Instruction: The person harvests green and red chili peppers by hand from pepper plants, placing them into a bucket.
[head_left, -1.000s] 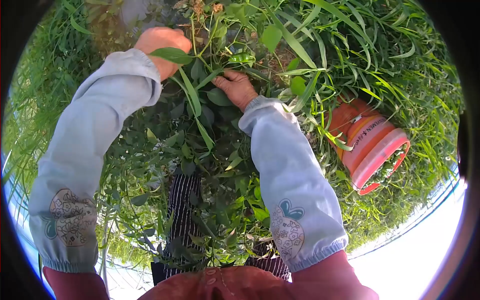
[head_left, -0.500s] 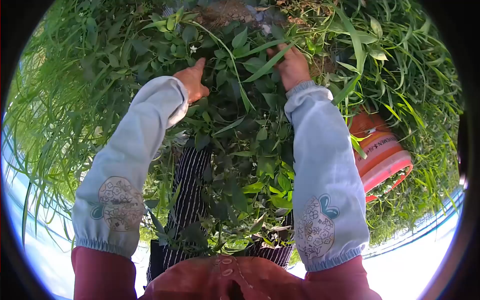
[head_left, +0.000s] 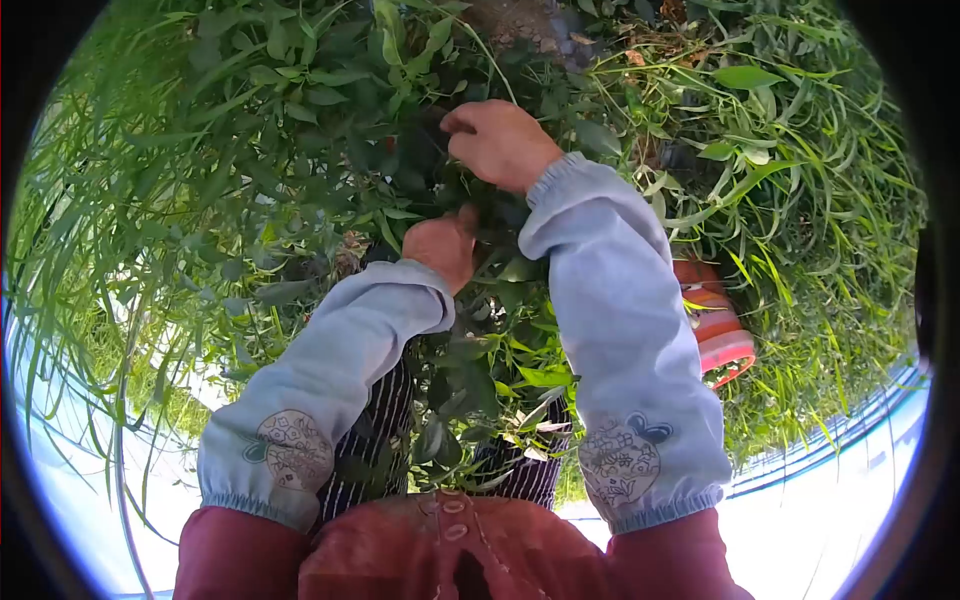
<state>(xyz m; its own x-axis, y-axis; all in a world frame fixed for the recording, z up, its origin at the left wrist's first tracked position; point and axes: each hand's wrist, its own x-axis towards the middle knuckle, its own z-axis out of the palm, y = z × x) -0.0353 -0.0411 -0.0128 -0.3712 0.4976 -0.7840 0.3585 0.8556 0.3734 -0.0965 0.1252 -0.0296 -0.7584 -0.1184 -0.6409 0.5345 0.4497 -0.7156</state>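
Leafy green plants (head_left: 330,95) spread around both hands. My left hand (head_left: 441,248) is closed low among the dark leaves, with its thumb pointing up; what its fingers hold is hidden. Just above and to the right, my right hand (head_left: 502,146) has its fingers curled inward over the foliage, their tips bent together. Anything between those tips is too dark to make out. A small red spot (head_left: 390,146) shows among the leaves left of my right hand.
An orange-red bucket (head_left: 718,325) lies tilted in the grass, right of my right sleeve. Long grass (head_left: 820,220) grows thickly on both sides. Bare soil (head_left: 515,22) shows at the top. My striped trouser legs (head_left: 385,420) stand among the plants.
Both hands have come together toward the middle. My left hand moved right and down and closed; my right hand moved left and curled its fingers. The view has shifted, and leaves are displaced.
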